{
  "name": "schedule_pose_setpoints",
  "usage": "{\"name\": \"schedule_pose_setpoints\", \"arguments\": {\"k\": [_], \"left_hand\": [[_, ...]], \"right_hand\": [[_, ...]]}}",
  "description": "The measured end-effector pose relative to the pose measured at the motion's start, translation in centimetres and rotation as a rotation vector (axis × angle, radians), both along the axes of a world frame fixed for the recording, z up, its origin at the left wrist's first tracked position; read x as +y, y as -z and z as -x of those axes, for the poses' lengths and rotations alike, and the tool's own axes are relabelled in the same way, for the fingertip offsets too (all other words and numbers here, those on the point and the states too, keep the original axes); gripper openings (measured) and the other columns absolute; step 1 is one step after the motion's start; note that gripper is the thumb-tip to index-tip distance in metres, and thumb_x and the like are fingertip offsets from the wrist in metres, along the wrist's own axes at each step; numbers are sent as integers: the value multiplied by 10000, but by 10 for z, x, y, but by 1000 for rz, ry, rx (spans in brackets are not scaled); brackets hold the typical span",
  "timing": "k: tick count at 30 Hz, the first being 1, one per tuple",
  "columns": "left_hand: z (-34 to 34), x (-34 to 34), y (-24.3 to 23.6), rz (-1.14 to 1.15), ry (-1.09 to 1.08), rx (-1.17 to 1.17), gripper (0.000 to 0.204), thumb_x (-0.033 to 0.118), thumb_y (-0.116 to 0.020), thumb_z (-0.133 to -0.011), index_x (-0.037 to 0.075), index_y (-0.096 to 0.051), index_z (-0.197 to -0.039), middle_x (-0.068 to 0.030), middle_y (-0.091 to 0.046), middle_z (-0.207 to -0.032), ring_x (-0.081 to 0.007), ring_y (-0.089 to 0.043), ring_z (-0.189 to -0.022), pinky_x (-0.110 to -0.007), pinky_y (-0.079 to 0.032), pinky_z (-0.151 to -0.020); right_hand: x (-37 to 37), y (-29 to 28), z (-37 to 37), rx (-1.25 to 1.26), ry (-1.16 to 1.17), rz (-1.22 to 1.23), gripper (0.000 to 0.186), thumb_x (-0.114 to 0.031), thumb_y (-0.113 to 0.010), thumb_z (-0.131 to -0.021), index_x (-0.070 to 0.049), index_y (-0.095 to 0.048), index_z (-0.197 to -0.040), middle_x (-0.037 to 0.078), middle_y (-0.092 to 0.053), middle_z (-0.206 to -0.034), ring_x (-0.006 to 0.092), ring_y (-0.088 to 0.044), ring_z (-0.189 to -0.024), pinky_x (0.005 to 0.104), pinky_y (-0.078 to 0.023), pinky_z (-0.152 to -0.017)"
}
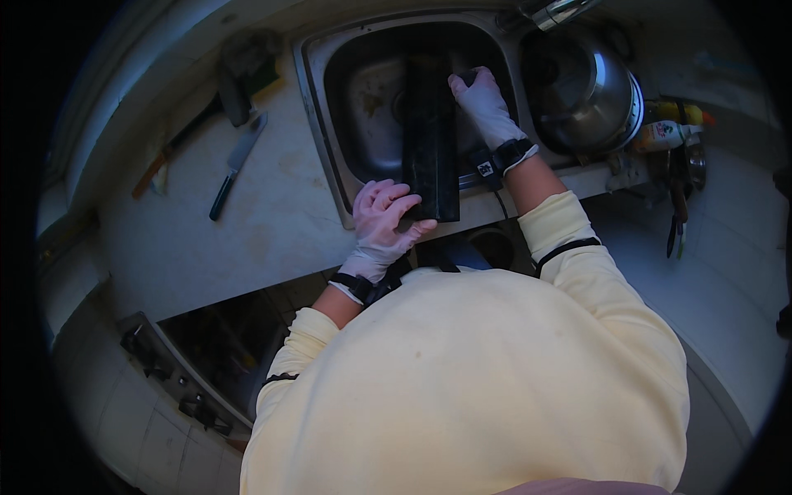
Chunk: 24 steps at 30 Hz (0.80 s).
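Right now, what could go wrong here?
1. The long black panel might slip into the sink: the gloved left hand is only at its near left corner.
2. The thin black cable below the right hand could snag on the sink's edge.
3. The knife lies uncovered on the counter; a wide leftward swing might knock it.

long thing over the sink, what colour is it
The long thing is black; the head view shows it best.

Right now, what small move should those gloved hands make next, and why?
Perhaps ease the right hand nearer along the long black piece over the sink: it is by the far part, while the left hand seems to steady the near end.
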State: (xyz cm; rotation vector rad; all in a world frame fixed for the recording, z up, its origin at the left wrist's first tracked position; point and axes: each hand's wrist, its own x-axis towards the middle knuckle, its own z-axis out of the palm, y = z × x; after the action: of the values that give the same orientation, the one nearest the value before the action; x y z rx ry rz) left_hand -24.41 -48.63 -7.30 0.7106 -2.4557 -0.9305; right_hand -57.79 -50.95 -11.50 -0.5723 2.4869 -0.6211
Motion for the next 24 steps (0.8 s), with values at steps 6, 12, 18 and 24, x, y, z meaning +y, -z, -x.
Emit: {"name": "schedule_pose_setpoints", "arguments": {"k": [6, 12, 18, 24], "left_hand": [[3, -7, -3, -8, 33, -17, 469, 514, -958, -773, 120, -772, -947, -78, -760, -1151, -312, -657, -1259, -574, -424, -1225], [13, -2, -11, -16, 90, -37, 437, 517, -952, -773, 128, -776, -863, -78, -754, -1042, -298, -655, -1207, -567, -412, -1237], [18, 6, -1, 22, 100, -22, 429, 537, -938, -779, 140, -775, -781, -75, -752, -973, -287, -678, -1149, -570, -418, -1240], [20, 2, 5, -44, 134, 17, 449, 553, -940, -771, 137, -771, -760, -87, -744, -964, -293, -701, -1095, -574, -413, -1255]], "right_hand": [[-27, 5, 20, -140, 13, -10, 815, -480, -724, -1051, 24, -433, -1622, 257, -595, -1569, 393, -621, -1410, 475, -520, -1162], [-28, 41, 27, -540, 7, -18, 972, -372, -882, -944, -64, -363, -1705, 207, -607, -1552, 338, -600, -1406, 477, -542, -1144], [-46, 49, 7, -666, 7, 129, 1024, -291, -918, -900, -116, -335, -1724, 177, -598, -1548, 343, -601, -1385, 489, -576, -1086], [-53, 21, -5, -625, -66, 84, 1025, -340, -906, -917, -82, -326, -1721, 199, -622, -1511, 343, -624, -1356, 492, -585, -1058]]}}
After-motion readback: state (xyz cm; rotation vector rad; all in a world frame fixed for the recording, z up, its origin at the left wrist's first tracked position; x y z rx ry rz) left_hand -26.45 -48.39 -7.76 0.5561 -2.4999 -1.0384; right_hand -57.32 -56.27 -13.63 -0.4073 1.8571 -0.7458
